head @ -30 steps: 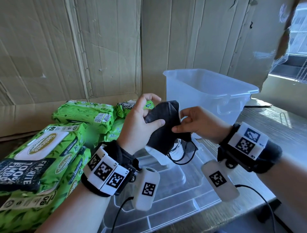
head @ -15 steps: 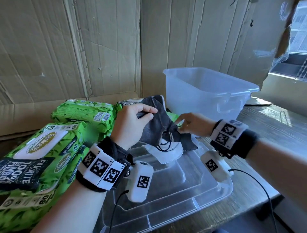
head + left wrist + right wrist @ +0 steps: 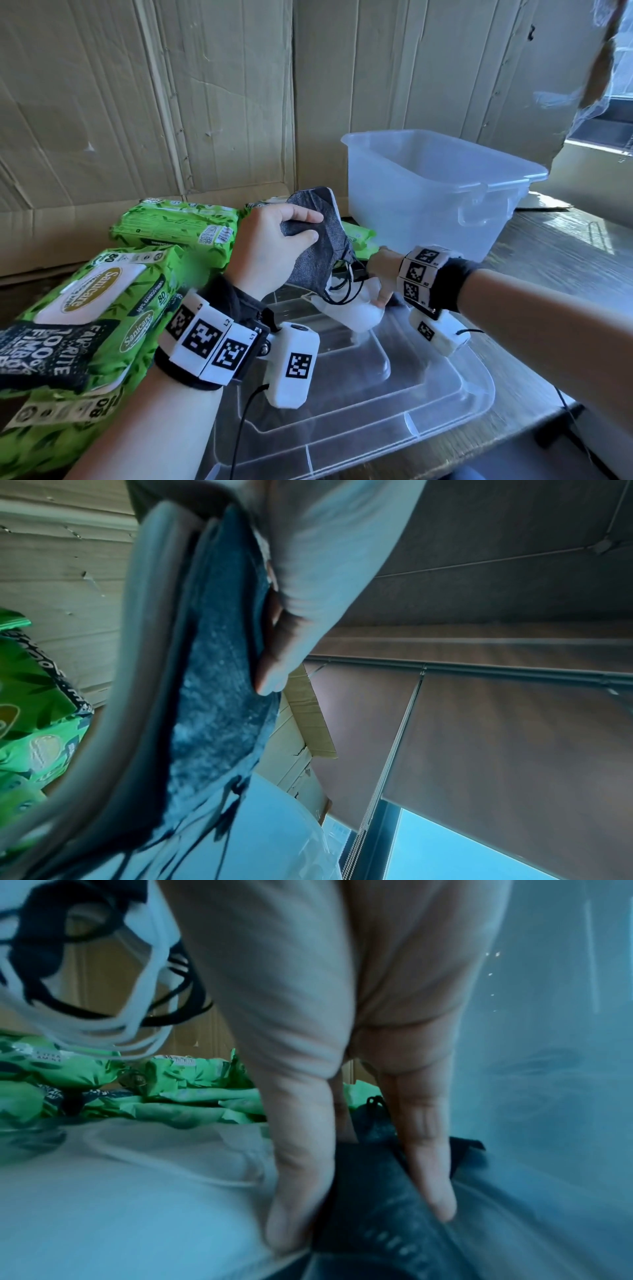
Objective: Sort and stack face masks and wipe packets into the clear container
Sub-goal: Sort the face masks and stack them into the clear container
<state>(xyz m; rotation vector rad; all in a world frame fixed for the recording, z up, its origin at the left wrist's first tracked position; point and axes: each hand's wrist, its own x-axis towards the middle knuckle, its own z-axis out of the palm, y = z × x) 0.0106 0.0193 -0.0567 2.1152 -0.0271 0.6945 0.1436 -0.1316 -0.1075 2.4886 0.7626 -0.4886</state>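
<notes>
My left hand point(image 3: 310, 226) grips a bundle of dark grey face masks point(image 3: 318, 260) above the lid, their black ear loops hanging down. In the left wrist view the hand point(image 3: 270, 653) has a finger point(image 3: 274, 669) lying against the grey masks point(image 3: 212, 696). My right hand point(image 3: 380, 294) reaches down to the lid, where a white mask point(image 3: 352, 313) lies. In the right wrist view its straight thumb and finger point(image 3: 428, 1177) touch a dark mask point(image 3: 377, 1231) lying beside the white mask point(image 3: 137, 1191). The clear container point(image 3: 507, 178) stands behind, with nothing seen inside.
The container's clear lid point(image 3: 359, 411) lies flat on the wooden table point(image 3: 548, 274) in front of me. Several green wipe packets point(image 3: 102, 308) are piled at the left, another point(image 3: 178, 226) behind them. Cardboard sheets point(image 3: 205, 102) wall off the back.
My right hand let go of the grey masks and dropped down right to the masks on the lid. My left hand moved the grey bundle up and left.
</notes>
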